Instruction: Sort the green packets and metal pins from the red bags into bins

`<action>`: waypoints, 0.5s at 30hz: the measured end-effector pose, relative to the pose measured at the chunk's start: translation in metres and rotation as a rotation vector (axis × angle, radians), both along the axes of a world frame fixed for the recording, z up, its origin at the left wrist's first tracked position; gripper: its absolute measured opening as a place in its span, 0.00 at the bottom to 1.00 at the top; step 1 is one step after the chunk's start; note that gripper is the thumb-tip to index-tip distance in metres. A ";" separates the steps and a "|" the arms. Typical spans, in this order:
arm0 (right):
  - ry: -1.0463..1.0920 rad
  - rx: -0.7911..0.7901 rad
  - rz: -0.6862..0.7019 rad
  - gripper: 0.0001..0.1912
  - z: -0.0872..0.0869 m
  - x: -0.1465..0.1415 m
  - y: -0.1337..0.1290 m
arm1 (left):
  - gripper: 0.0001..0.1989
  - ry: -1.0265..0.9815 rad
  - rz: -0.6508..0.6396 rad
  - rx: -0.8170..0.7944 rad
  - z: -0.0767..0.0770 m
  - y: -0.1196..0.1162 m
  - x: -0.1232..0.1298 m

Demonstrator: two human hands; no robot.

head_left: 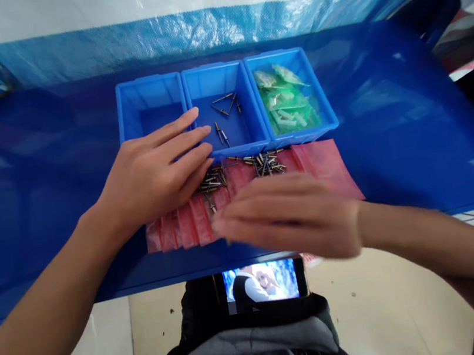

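Hands [152, 175] flank slim metal rivets [267, 164] on overlapping pink plastic bags [328, 165].

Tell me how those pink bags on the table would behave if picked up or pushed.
The pink bags would probably flop, since they look thin and lie flat. Their filmy look suggests they are light. Pushed, they might shift and scatter the loose metal pins on top.

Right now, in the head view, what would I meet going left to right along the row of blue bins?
Left blue bin → middle blue bin with loose metal pins → right blue bin with green packets.
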State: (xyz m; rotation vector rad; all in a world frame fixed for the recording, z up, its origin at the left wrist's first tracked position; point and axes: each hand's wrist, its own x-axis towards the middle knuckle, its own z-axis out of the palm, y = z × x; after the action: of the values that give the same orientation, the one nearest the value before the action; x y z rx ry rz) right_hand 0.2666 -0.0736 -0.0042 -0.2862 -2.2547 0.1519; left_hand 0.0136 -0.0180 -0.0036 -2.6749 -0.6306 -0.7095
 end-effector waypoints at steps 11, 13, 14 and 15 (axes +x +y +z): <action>-0.035 -0.173 -0.308 0.07 0.010 0.021 0.028 | 0.09 -0.019 0.003 -0.075 -0.003 0.000 -0.001; -0.015 -0.213 -0.353 0.09 0.015 0.020 0.023 | 0.09 -0.005 0.003 -0.042 -0.002 -0.001 -0.001; 0.026 -0.287 -0.373 0.08 0.016 0.020 0.023 | 0.08 0.007 0.006 -0.029 -0.001 -0.001 -0.001; 0.085 -0.397 -0.366 0.07 0.018 0.020 0.023 | 0.08 0.018 0.008 -0.020 -0.001 -0.001 -0.001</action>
State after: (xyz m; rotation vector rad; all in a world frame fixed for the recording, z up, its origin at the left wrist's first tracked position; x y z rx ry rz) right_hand 0.2869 -0.0507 0.0137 -0.8788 -2.0349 0.4087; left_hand 0.0124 -0.0193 -0.0042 -2.6925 -0.6473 -0.6797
